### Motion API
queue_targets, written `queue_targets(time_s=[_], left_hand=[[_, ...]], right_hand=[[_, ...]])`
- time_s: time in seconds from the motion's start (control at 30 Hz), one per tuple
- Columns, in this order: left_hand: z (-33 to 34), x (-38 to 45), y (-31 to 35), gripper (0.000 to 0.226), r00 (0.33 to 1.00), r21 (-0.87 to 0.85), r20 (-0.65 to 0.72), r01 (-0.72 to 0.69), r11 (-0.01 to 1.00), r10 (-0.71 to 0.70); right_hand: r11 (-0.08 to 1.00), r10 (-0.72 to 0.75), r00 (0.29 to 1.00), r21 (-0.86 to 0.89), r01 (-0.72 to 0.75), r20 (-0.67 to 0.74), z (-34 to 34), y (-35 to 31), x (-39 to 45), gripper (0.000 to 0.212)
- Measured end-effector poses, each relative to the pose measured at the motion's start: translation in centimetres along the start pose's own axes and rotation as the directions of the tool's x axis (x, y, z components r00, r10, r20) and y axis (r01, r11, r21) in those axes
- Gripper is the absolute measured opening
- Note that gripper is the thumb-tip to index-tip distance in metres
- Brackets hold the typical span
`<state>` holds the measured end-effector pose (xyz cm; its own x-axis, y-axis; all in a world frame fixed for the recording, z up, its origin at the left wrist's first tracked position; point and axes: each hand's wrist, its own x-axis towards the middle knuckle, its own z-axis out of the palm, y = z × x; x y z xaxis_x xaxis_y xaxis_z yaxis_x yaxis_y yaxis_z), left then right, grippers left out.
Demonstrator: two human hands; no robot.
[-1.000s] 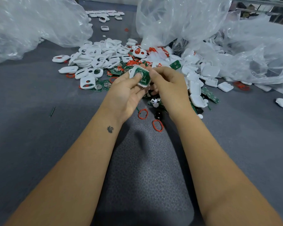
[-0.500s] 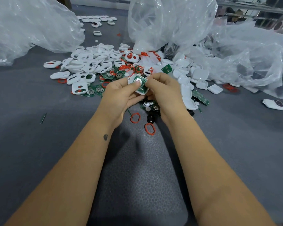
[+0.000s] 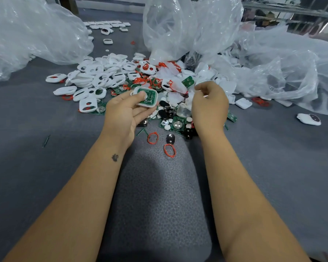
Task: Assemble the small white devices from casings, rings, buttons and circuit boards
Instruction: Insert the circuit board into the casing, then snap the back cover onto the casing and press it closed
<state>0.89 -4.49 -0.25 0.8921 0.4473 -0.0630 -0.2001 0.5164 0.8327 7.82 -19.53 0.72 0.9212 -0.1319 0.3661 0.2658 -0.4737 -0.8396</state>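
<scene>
- Two hands were over the grey surface [image 3: 36,176], held apart from each other.
- One white casing [image 3: 147,97] with one green circuit board [image 3: 149,95] seated in it sat in the left hand [image 3: 125,112]; the thumb pressed on top and the fingers curled beneath, so that hand was clamped on the casing.
- One right hand [image 3: 209,104] hovered just beside it, above the loose parts, fingers curled with thumb and forefinger tips close together; whether they pinched anything could not be told.
- Two red rings [image 3: 152,138] lay apart from the heap, near the wrists, the second red ring [image 3: 169,150] closer to the person.
- One black button [image 3: 170,138] lay between those two rings.
- Many white casings, too many to count, formed a pile [image 3: 102,76] beyond the left hand, mixed with red rings and green boards.
- Three clear plastic bags were in view: one far-left bag [image 3: 32,35], one middle bag [image 3: 187,25], one right bag [image 3: 292,69].
- One finished white device [image 3: 309,119] lay alone at the right.
- One row of further white devices [image 3: 107,25] lay at the far edge.
</scene>
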Motion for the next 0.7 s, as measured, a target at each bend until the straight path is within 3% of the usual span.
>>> queue_targets(time_s=[0.13,0.23,0.33,0.47,0.53,0.7], left_hand=[[0.0,0.1,-0.1,0.009,0.999,0.027,-0.041,-0.024,0.999,0.025],[0.1,0.1,-0.2,0.01,0.998,0.037,-0.053,-0.034,0.999,0.036],[0.2,0.2,-0.2,0.011,0.998,0.037,-0.054,-0.026,0.999,0.028],[0.2,0.1,-0.2,0.011,0.998,0.048,-0.064,-0.015,0.999,0.018],[0.2,0.1,-0.3,0.011,0.998,0.057,-0.055,-0.013,0.998,0.016],[0.2,-0.1,-0.2,0.011,1.0,0.082,-0.024,-0.015,0.997,0.017]], right_hand=[[0.97,0.102,0.994,-0.218,-0.11,-0.048,-1.3,1.1,1.4,0.035],[0.9,0.208,0.978,-0.397,-0.18,0.029,-1.9,2.0,1.8,0.037],[0.894,0.199,0.976,-0.424,-0.146,0.083,-1.9,2.3,1.7,0.033],[0.975,0.127,0.988,-0.194,-0.109,0.084,-1.4,2.1,1.5,0.045],[0.999,0.008,0.996,-0.032,-0.005,0.083,-1.1,1.7,1.4,0.044],[0.942,-0.267,0.959,0.236,0.239,0.095,-0.2,-0.2,-0.1,0.044]])
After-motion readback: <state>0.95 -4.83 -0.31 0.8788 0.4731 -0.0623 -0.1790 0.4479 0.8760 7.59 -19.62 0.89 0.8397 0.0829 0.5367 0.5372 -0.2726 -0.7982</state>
